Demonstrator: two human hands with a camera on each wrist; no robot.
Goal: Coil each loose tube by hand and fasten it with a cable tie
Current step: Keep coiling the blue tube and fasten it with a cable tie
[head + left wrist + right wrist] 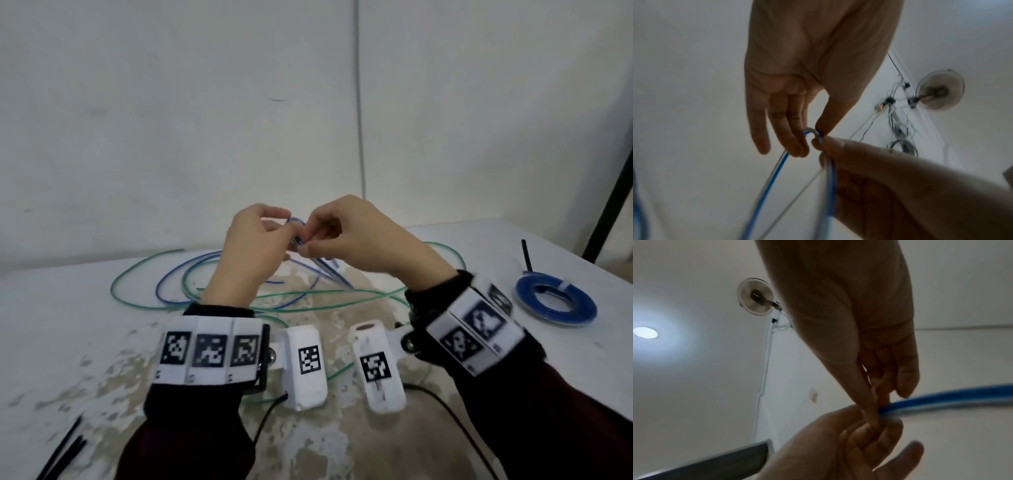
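Note:
A thin loose blue tube (322, 270) rises from the table into both hands, which hold it above the table's middle. My left hand (287, 236) pinches a small bend of it between thumb and fingers; in the left wrist view the left hand (810, 141) holds the top of the blue tube (777, 177) loop. My right hand (306, 245) grips the same tube just beside it, and the right hand (884, 405) shows the blue tube (941, 399) running out to the right. A loose green tube (147, 270) sprawls under the hands.
A coiled blue tube (556, 303) lies at the right of the table (68, 325). One black cable tie (526, 255) lies behind it and several black cable ties (65, 448) lie at the near left edge. A wall stands close behind.

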